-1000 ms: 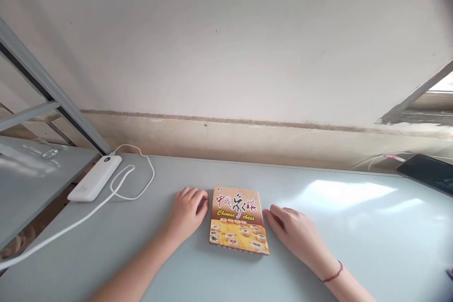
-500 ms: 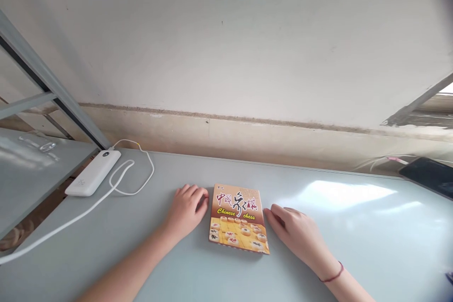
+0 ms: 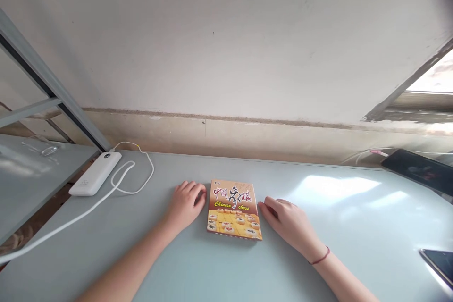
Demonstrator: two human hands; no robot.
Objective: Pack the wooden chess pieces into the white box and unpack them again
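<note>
A Chinese chess box, orange and brown with pictured round pieces on its lid, lies flat on the grey desk. Just left of the box rests my left hand, its fingers loosely curled in and nothing seen in them. My right hand lies on the desk close to the box's right side, in a loose fist with no object visible. A thin dark red cord bracelet circles the right wrist. Neither hand grips the box.
A white power bank with a white cable lies at the left by a metal frame. At the right are a dark phone with a cable and another dark device. A wall rises behind the desk.
The view has turned slightly to the right, showing more of the window and a second dark device at the right edge. Hands and box keep nearly the same positions relative to each other.
</note>
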